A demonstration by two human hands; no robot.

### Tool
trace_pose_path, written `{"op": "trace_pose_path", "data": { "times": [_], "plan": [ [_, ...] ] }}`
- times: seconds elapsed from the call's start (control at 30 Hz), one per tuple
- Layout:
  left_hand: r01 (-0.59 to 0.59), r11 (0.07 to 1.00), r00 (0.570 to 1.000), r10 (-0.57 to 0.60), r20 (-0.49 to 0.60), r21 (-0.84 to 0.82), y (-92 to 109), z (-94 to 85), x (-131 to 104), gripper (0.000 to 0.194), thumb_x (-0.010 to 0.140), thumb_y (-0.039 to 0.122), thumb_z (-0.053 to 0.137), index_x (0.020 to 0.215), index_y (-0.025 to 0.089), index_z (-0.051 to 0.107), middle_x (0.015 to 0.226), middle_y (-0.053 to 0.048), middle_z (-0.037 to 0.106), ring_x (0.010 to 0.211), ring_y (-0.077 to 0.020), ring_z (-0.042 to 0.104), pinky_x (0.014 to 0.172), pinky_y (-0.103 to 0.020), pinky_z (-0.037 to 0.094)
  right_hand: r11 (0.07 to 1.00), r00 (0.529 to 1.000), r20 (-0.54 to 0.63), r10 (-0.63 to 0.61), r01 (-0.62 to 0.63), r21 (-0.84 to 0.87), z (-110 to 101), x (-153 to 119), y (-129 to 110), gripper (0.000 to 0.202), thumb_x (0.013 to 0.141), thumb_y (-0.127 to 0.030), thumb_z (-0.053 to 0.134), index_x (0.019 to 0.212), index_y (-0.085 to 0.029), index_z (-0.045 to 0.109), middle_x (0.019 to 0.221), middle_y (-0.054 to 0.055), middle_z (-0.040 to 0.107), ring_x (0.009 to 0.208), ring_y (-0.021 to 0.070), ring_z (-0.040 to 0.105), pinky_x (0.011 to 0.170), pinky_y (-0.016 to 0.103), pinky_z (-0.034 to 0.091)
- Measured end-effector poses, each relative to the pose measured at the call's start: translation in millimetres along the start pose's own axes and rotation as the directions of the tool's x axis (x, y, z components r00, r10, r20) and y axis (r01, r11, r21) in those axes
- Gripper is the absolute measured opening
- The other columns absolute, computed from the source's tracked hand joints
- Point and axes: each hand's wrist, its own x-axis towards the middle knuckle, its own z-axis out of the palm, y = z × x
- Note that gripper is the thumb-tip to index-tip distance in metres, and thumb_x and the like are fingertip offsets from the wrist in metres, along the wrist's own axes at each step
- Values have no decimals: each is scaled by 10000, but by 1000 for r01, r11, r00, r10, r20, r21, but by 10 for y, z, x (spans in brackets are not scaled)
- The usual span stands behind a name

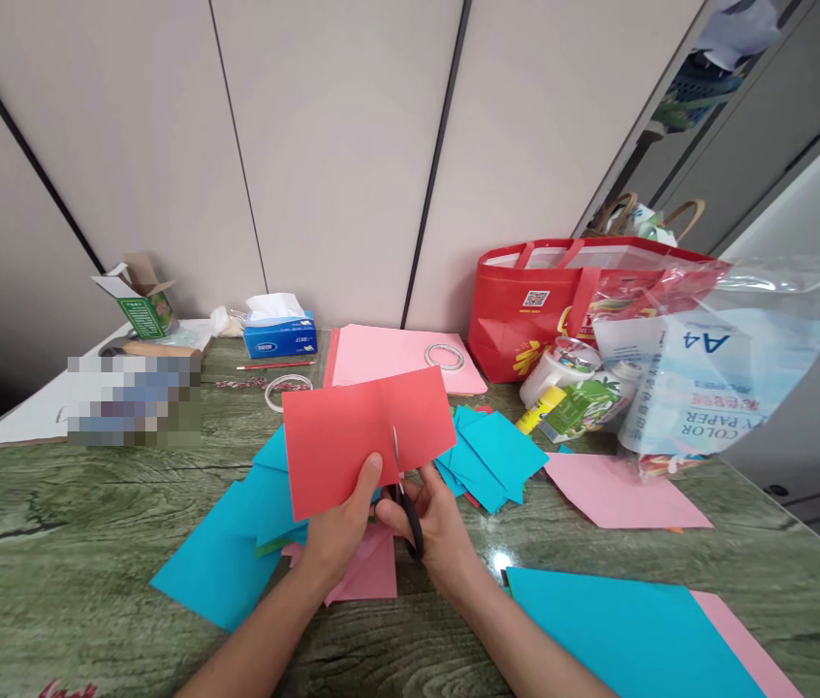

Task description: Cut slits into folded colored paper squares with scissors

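Note:
My left hand (346, 519) pinches a sheet of red paper (337, 427) near its lower edge, thumb on top. The sheet has a faint crease down the middle. In my right hand (433, 528) is a pair of black-handled scissors (407, 519), their blades at the sheet's lower edge along the crease. One blade shows in front of the paper; the other is hidden behind it. Below and left of the sheet lie blue paper pieces (228, 548) and pink paper (370, 572). Smaller cut blue pieces (497, 451) lie in a pile to the right.
Behind stand a blue tissue box (280, 334), pink sheets (381, 354), tape rolls (444, 357) and a red bag (504, 310). At right are a glue stick (541, 409), a clear A4 paper bag (722, 378) and large blue sheets (614, 630). A small open box (144, 305) stands at far left.

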Motion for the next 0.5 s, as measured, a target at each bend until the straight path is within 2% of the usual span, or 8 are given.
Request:
{"op": "trace_pose_path", "data": {
  "times": [0.27,0.5],
  "plan": [
    [47,998,999,-46,16,-33,27,-22,-14,334,732,362,536,1027,205,558,1095,-60,618,1042,-209,545,870,-320,437,1000,999,-23,30,-30,-2,7,0,-24,696,515,-215,795,1084,-228,396,591,-76,516,503,88,443,487,196,378],
    [80,996,996,-80,29,-23,36,-18,-7,350,736,362,530,1040,188,544,1121,-75,600,1063,-201,530,882,-314,427,998,998,-32,59,-58,8,46,-10,-55,725,496,-242,802,1087,-207,384,650,-38,568,532,95,462,483,193,375]
  ]
}}
